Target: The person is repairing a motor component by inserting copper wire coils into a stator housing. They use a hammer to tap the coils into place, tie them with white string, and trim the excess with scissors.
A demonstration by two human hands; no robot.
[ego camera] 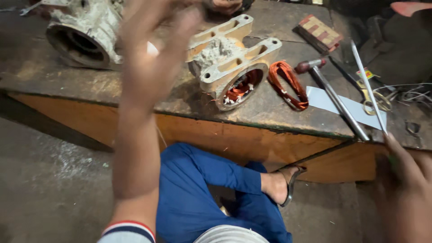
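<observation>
Thin metal rod (pixel 370 87) pinched in right hand (pixel 405 189) fingers, left hand (pixel 155 49) raised, blurred

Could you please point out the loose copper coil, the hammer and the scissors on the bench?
copper coil (pixel 288 84): head view, on its right-hand wire loop.
hammer (pixel 337 102): head view, on the metal handle.
scissors (pixel 377 101): head view, on the finger ring.

The rod (pixel 368 87) is thin, straight and metallic, tilted a little off upright, its lower end in the right hand (pixel 405 189) past the surface's (pixel 135 90) front right edge. The stator (pixel 234 63), a pale, grimy casting with copper windings in its round opening, lies on its side near the front edge.
</observation>
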